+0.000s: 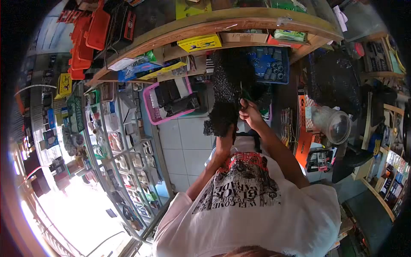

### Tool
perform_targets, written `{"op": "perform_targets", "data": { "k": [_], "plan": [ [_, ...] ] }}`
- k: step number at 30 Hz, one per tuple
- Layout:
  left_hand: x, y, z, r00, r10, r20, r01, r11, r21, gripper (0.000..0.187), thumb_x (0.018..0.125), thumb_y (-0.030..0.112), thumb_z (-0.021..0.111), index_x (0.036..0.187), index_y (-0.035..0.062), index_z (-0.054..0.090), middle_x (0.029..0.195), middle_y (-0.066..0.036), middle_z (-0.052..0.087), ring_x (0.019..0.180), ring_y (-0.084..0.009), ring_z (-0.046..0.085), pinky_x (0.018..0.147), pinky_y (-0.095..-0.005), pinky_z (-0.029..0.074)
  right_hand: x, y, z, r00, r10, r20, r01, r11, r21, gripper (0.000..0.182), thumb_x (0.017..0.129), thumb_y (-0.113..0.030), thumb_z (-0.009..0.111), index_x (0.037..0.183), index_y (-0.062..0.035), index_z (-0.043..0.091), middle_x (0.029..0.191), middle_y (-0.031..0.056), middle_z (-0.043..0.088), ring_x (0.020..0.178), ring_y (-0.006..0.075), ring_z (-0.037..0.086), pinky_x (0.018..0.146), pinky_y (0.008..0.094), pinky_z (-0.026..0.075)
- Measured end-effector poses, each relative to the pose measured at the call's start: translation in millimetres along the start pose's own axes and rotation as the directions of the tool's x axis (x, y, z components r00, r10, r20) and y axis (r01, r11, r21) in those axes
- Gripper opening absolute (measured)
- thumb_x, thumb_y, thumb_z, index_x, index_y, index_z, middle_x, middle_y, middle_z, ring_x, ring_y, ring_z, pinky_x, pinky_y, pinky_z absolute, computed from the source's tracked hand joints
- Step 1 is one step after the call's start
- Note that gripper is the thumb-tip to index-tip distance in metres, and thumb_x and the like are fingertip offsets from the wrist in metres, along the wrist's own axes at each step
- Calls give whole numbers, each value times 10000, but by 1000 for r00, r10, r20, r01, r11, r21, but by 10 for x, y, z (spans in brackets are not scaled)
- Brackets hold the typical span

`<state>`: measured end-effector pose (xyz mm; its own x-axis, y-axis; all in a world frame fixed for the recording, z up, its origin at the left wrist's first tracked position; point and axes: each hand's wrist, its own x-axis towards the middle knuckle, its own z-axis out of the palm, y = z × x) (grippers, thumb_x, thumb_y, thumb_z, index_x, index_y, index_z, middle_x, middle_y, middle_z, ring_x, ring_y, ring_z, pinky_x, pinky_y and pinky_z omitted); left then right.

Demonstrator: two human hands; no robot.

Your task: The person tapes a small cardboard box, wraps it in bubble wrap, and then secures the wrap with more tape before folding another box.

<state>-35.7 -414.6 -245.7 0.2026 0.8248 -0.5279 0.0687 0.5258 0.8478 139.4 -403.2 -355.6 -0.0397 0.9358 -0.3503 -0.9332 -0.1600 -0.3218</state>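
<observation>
Black bubble wrap point(225, 83) hangs in a long dark strip in front of my body, its upper end running under the wooden shelf. My left hand point(230, 131) grips its lower end, where the wrap bunches up and covers most of the fingers. Closed around the dark handles of a pair of scissors, my right hand point(251, 115) is just to the right of the strip. The scissors point(241, 91) point away from me, their thin blade against the wrap. How far the blades are apart is too dark to tell.
A pink basket point(150, 112) with dark packages stands left of the wrap. A blue crate point(280, 80) of grey fittings sits beyond my right hand. The wooden shelf edge point(239, 24) crosses ahead. A glass display case point(128, 158) is at left, a clear plastic jar point(338, 127) at right.
</observation>
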Motion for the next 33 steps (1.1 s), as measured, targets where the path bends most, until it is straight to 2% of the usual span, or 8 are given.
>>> {"op": "perform_targets", "data": {
  "k": [6, 10, 13, 16, 18, 22, 30, 33],
  "plan": [
    [-23, 64, -84, 991, -2, 137, -14, 993, 115, 141, 1003, 167, 599, 1018, 41, 660, 865, -1, 643, 694, -98, 534, 596, -270, 412, 0, -58, 146, 991, 16, -129, -18, 1000, -13, 39, 1016, -200, 572, 1018, -169, 596, 869, -97, 559, 524, 59, 417, 513, 251, 297],
    [-36, 11, -77, 993, 3, 118, -9, 999, 47, 137, 1005, 158, 586, 1021, 40, 655, 883, -9, 646, 702, -96, 529, 599, -266, 410, 8, -101, 333, 965, -17, -263, -19, 991, -133, 261, 993, -293, 627, 784, -204, 497, 629, -95, 367, 512, 34, 354, 495, 225, 268],
    [-30, -42, -105, 993, -7, 119, 0, 998, 58, 146, 999, 169, 598, 1037, 38, 649, 899, -12, 645, 721, -98, 529, 610, -274, 416, 20, -136, 391, 975, -52, -217, 11, 982, -187, 312, 974, -322, 661, 758, -203, 469, 620, -94, 361, 509, 35, 338, 496, 227, 268],
    [-92, 41, -75, 977, 198, 85, -209, 963, 167, 162, 996, 186, 608, 1045, 35, 643, 903, -10, 636, 739, -101, 533, 623, -284, 423, 5, -192, 475, 971, -53, -233, 16, 987, -158, 269, 996, -273, 625, 781, -194, 484, 639, -93, 375, 512, 33, 331, 503, 222, 274],
    [-114, 53, -95, 989, 112, 98, -126, 979, 158, 175, 999, 204, 603, 1035, 37, 640, 883, -4, 625, 725, -103, 522, 616, -289, 416, 22, -234, 444, 984, -45, -174, 19, 989, -149, 217, 1031, -224, 561, 823, -182, 516, 682, -93, 404, 521, 33, 336, 511, 218, 283],
    [-127, 84, -138, 994, -42, 103, 24, 985, 170, 189, 1008, 229, 586, 999, 47, 635, 840, 7, 598, 692, -104, 488, 596, -288, 393, 64, -227, 513, 960, -81, -268, 22, 976, -216, 206, 1019, -247, 587, 838, -180, 516, 699, -97, 417, 524, 41, 344, 512, 224, 287],
    [-142, 50, -178, 993, -37, 114, 14, 979, 201, 193, 1014, 223, 571, 981, 43, 635, 830, 5, 596, 696, -115, 478, 604, -291, 387, 140, -248, 317, 965, -93, -244, 33, 971, -236, 106, 1018, -88, 473, 956, -144, 538, 963, -96, 551, 550, 23, 358, 489, 209, 280],
    [-142, 70, -209, 991, -26, 134, -7, 971, 240, 205, 1012, 223, 574, 1004, 29, 637, 864, -5, 612, 744, -134, 502, 660, -298, 411, 206, -225, 138, 982, -171, -85, 149, 965, -216, 140, 1019, -177, 566, 1129, -103, 610, 1060, -40, 649, 542, 40, 368, 497, 239, 293]
  ]
}}
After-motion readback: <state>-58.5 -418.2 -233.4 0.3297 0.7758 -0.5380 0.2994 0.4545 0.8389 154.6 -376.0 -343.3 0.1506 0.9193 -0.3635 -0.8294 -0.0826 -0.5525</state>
